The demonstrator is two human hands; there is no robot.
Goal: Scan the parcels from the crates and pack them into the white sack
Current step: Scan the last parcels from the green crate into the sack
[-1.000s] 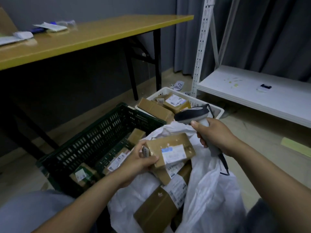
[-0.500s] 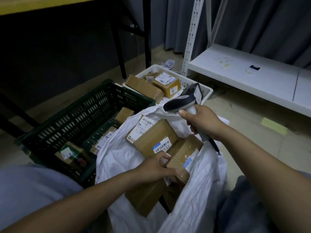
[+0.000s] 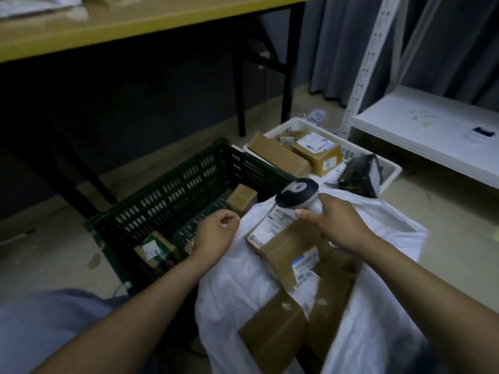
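You work in dim, flat light; under the table [image 3: 162, 20] it falls to near black. Motion blur smears both your hands and the labels beside your scanner [image 3: 298, 195] grip. Shelf uprights bow at the frame's edge.

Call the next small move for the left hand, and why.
Probably reach the left hand into the green crate for the labelled parcel. It hovers empty at the sack rim, while the right hand holds the scanner ready.

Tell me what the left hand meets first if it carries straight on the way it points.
Probably the small brown parcel at the far end of the green crate; the left hand points there empty, though depth is unclear.
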